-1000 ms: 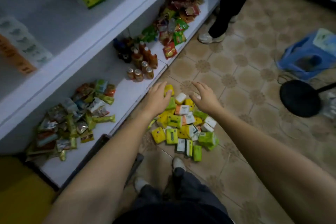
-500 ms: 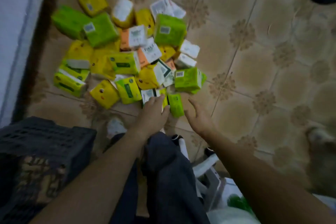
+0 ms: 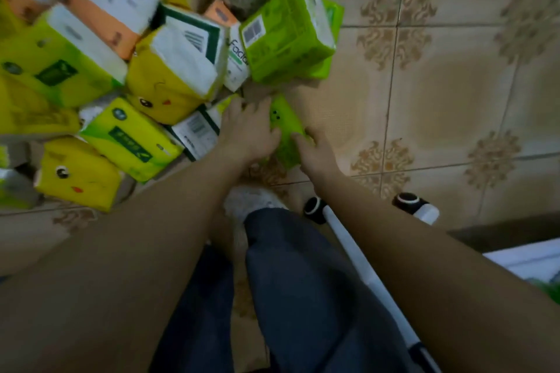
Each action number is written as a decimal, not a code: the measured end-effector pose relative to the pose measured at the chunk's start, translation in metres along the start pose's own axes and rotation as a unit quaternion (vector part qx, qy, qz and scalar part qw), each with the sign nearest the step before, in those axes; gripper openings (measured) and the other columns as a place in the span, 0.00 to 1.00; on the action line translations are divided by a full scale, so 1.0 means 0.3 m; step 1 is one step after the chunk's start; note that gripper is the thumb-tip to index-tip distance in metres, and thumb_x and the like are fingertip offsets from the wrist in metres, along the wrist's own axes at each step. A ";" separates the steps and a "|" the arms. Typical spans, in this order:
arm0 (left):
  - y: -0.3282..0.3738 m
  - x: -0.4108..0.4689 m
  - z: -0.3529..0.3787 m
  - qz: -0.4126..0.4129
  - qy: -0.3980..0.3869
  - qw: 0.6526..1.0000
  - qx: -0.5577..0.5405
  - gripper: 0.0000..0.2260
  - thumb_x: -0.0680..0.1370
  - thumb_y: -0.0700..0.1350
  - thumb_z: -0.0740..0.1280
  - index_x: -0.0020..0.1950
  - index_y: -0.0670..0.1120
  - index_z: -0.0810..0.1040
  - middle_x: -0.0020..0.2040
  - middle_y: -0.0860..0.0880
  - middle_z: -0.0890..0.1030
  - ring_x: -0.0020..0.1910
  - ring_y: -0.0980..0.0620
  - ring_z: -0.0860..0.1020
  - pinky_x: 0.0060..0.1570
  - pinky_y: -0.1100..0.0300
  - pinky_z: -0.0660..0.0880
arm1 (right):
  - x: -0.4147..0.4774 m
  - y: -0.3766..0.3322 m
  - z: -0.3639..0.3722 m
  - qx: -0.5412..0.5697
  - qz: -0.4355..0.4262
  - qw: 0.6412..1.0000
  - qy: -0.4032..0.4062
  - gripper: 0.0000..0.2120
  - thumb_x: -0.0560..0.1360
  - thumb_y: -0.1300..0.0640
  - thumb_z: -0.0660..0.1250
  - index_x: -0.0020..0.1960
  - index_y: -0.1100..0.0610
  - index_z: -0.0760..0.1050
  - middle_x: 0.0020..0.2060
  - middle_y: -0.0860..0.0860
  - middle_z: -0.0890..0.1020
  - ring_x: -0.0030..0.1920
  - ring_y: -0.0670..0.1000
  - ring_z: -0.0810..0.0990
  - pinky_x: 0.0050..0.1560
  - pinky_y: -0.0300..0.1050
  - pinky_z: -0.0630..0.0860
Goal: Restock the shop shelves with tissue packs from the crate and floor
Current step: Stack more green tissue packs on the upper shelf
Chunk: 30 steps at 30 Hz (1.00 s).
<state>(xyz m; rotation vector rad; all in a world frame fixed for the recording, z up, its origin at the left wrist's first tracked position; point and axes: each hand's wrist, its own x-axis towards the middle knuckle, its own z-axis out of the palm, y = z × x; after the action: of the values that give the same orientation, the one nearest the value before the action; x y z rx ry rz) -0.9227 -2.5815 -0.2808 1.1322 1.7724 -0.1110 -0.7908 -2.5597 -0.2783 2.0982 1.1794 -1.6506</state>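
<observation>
Near the person's shoe [image 3: 251, 201], both hands are down at the floor [image 3: 439, 94]. A small green tissue pack [image 3: 286, 123] lies on the floor right between them. Its long side points away from the person. The left hand [image 3: 250, 133] rests on the pack's left side, fingers nearly straight. The right hand [image 3: 316, 154] touches the right edge, but I cannot tell if its fingers pinch it. Both hands are just as near, so I think they will lift it together. Past the hands, to the left, is the pile of tissue packs [image 3: 169, 79].
</observation>
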 end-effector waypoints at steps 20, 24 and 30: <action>0.412 -1.382 -1.057 -0.212 0.305 0.759 -0.535 0.18 0.80 0.48 0.61 0.68 0.43 0.67 0.65 0.39 0.69 0.66 0.44 0.67 0.60 0.59 0.64 | -1.475 -0.862 -0.338 -0.146 -0.310 0.935 -0.093 0.25 0.73 0.57 0.70 0.68 0.58 0.68 0.64 0.59 0.72 0.66 0.56 0.69 0.66 0.47 0.66; 0.441 -1.712 -1.353 -0.139 0.466 0.657 -0.576 0.15 0.80 0.44 0.60 0.65 0.41 0.66 0.60 0.41 0.73 0.59 0.45 0.73 0.53 0.59 0.70 | -1.878 -1.206 -0.337 -0.170 -0.476 0.856 -0.108 0.24 0.73 0.59 0.68 0.68 0.57 0.69 0.63 0.59 0.72 0.66 0.54 0.68 0.61 0.34 0.60; 0.358 -2.229 -1.690 -0.068 0.645 0.595 -0.476 0.22 0.80 0.50 0.58 0.74 0.54 0.61 0.68 0.48 0.70 0.64 0.46 0.71 0.63 0.61 0.65 | -2.453 -1.543 -0.210 -0.177 -0.693 0.686 -0.134 0.23 0.72 0.60 0.69 0.66 0.57 0.71 0.61 0.59 0.73 0.64 0.54 0.70 0.57 0.31 0.59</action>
<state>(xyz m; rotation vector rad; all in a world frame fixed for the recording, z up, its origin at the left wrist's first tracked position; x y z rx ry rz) -1.1404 -2.6795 0.5309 0.0676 2.4710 1.7996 -1.1028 -2.5492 0.5355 0.4020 2.9396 -1.6768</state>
